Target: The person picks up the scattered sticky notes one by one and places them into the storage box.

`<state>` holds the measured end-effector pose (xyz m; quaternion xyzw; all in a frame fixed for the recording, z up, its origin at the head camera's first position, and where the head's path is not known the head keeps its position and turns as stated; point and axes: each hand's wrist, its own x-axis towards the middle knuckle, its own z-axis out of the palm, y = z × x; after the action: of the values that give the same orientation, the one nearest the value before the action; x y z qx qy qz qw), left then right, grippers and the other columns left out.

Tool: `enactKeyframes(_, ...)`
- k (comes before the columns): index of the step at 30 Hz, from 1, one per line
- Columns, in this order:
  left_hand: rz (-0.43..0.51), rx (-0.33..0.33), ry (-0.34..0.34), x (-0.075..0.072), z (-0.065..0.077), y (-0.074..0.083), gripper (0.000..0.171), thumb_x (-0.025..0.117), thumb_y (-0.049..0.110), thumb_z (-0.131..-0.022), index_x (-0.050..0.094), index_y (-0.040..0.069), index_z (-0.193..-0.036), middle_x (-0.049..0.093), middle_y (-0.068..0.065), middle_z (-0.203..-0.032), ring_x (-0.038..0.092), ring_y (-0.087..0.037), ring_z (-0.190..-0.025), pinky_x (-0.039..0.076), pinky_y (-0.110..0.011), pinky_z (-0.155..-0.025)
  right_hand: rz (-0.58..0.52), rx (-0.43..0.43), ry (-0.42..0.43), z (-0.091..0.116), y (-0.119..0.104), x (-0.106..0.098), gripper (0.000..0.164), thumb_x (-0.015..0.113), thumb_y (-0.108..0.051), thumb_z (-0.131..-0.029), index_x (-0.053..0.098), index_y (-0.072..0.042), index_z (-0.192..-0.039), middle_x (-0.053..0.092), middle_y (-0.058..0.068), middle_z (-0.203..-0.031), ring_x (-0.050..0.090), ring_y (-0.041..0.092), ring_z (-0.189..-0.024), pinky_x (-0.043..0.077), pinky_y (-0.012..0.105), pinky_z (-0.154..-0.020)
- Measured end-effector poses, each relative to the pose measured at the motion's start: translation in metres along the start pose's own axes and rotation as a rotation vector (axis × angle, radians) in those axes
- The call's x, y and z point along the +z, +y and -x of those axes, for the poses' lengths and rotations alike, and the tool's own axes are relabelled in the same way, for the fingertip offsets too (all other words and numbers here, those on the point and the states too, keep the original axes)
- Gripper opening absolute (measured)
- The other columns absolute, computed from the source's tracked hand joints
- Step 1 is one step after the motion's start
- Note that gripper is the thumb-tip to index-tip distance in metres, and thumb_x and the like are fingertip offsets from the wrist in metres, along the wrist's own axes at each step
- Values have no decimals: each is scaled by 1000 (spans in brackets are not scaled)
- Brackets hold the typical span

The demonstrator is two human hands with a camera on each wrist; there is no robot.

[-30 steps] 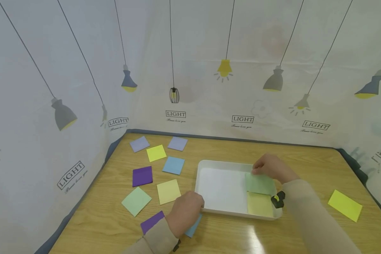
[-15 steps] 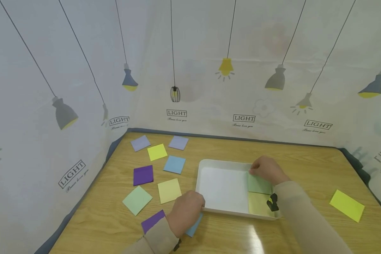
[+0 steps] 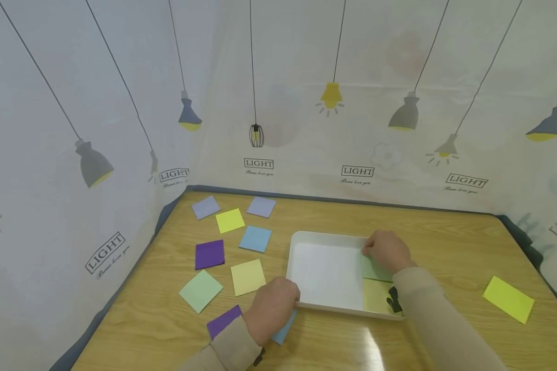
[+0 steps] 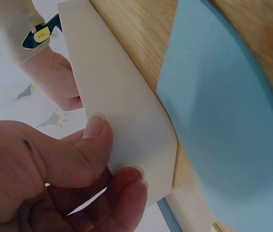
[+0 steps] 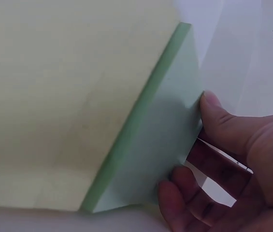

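My left hand (image 3: 272,309) grips the near left corner of a shallow white tray (image 3: 325,308), thumb and fingers pinching its wall (image 4: 122,96) in the left wrist view. Inside the tray's right end lie two sticky note pads, a pale yellow one (image 3: 376,296) in front and a light green one (image 3: 373,269) behind it. My right hand (image 3: 389,251) reaches over the far rim and holds the green pad (image 5: 153,125) by its edges between thumb and fingers. In the right wrist view the green pad's long side runs along the yellow pad (image 5: 54,106). My right hand partly covers the green pad in the head view.
Left of the tray, several pads are scattered on the wooden table (image 3: 134,330): purple (image 3: 209,254), light green (image 3: 201,291), pale yellow (image 3: 248,277), blue (image 3: 255,238), bright yellow (image 3: 230,220) and lilac (image 3: 261,206). Another bright yellow pad (image 3: 508,299) lies far right. A printed curtain (image 3: 306,129) surrounds the table.
My right hand has shifted slightly left and toward me over the green pad, covering more of it. My left hand keeps its hold on the tray corner.
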<state>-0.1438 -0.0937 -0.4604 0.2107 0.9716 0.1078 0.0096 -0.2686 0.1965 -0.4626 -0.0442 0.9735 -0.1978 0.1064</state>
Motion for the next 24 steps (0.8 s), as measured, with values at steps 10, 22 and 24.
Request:
enactKeyframes(10, 1, -2, 5, 1, 0, -1, 5, 80, 11, -83, 80, 15, -85, 76, 2, -85, 69, -10, -75, 57, -22, -60, 23, -2, 31, -1, 2, 9, 22, 73, -23, -92, 78, -4, -104, 73, 17, -115, 67, 26, -94, 58, 46, -76)
enactKeyframes(22, -1, -7, -6, -1, 1, 0, 6, 77, 10, -85, 80, 15, -86, 75, 2, -85, 69, -10, -75, 57, -21, -60, -14, 2, 26, 3, 3, 2, 22, 72, -24, -92, 78, -6, -103, 73, 17, -115, 67, 32, -102, 56, 52, -86)
enactKeyframes(24, -1, -11, -6, 0, 1, 0, 6, 77, 9, -85, 80, 15, -86, 76, 1, -85, 69, -11, -75, 57, -21, -60, -22, -7, 23, 4, 2, -4, 23, 71, -24, -93, 77, -5, -103, 73, 17, -115, 67, 34, -103, 55, 52, -88)
